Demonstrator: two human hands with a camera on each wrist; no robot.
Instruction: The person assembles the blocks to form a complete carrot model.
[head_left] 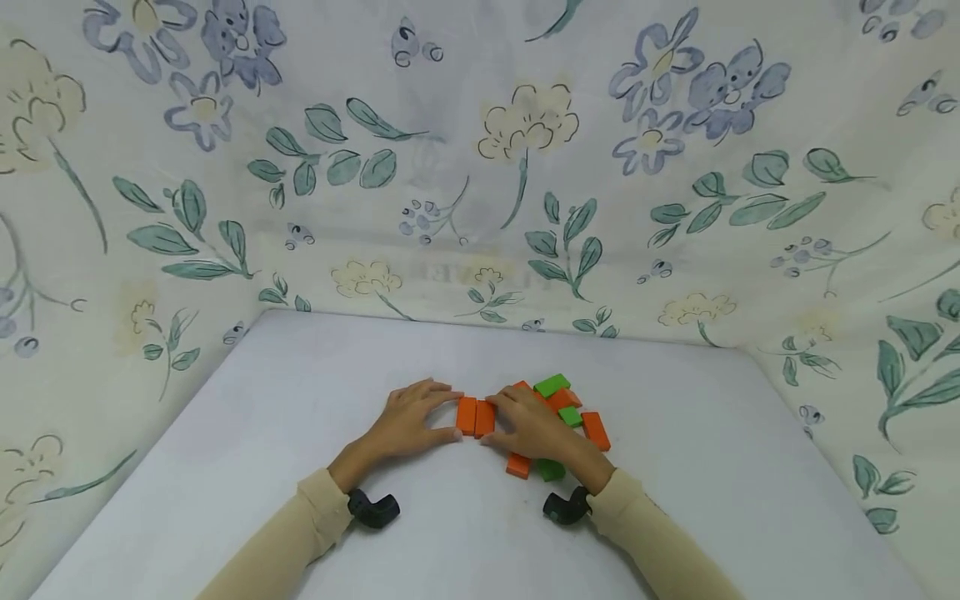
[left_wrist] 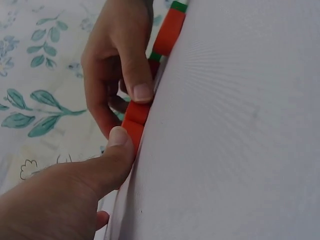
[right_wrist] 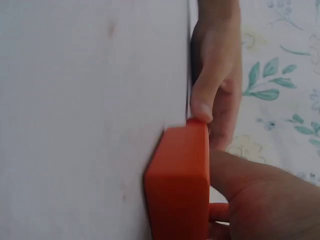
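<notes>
Two orange blocks lie side by side on the white table, a left block [head_left: 467,416] and a right block [head_left: 485,418], with a thin line between them. My left hand [head_left: 405,421] pinches the left block at its near and far ends, thumb toward me. On the right block, my right hand [head_left: 534,423] has its thumb at the near end and fingers at the far end. The left wrist view shows both thumbs pressed on the orange blocks [left_wrist: 136,113]. In the right wrist view a large orange block [right_wrist: 177,200] in front hides part of my right hand.
Loose orange and green blocks lie around my right hand: a green block [head_left: 552,385] beyond it, an orange block [head_left: 596,431] to its right, and another orange block [head_left: 517,465] near its wrist. Floral cloth [head_left: 450,208] hangs behind the table [head_left: 337,358].
</notes>
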